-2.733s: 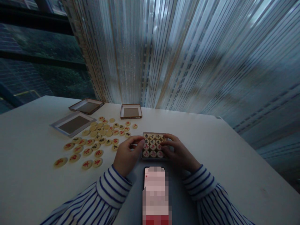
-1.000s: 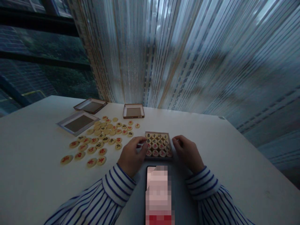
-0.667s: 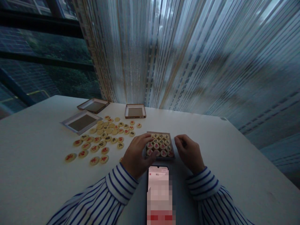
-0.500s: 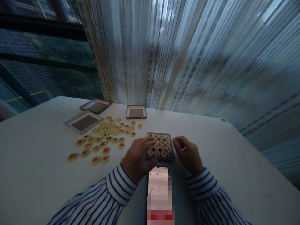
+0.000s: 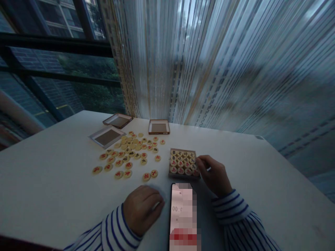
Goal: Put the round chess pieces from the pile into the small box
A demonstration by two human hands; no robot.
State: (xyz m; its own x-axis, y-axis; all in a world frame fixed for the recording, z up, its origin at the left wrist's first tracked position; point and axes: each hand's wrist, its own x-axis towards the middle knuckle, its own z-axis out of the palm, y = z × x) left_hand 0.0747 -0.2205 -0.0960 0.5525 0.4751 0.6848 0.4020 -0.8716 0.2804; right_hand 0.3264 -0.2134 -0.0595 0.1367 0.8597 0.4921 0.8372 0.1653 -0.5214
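A small open box (image 5: 183, 176) holds several round xiangqi pieces in rows, black characters at the back and red ones in front. Against its right side rests my right hand (image 5: 214, 174), thumb and fingertips together; whether a piece is between them is hidden. My left hand (image 5: 143, 207) lies on the table left of the phone, fingers curled in, with nothing visible in them. Two red-marked pieces (image 5: 146, 176) lie just beyond it. Many loose pieces (image 5: 128, 158), some face down, spread over the table to the left of the box.
A phone (image 5: 180, 212) lies in front of the box on the white table (image 5: 248, 167). Behind the loose pieces are a grey-rimmed tray (image 5: 107, 136), a brown-edged lid (image 5: 118, 120) and another shallow lid (image 5: 159, 127). A string curtain (image 5: 183, 62) and window stand beyond.
My left hand has moved from over the box down and left to the table, and its fingers have curled. My right hand stays at the box's right side. The view has shifted slightly.
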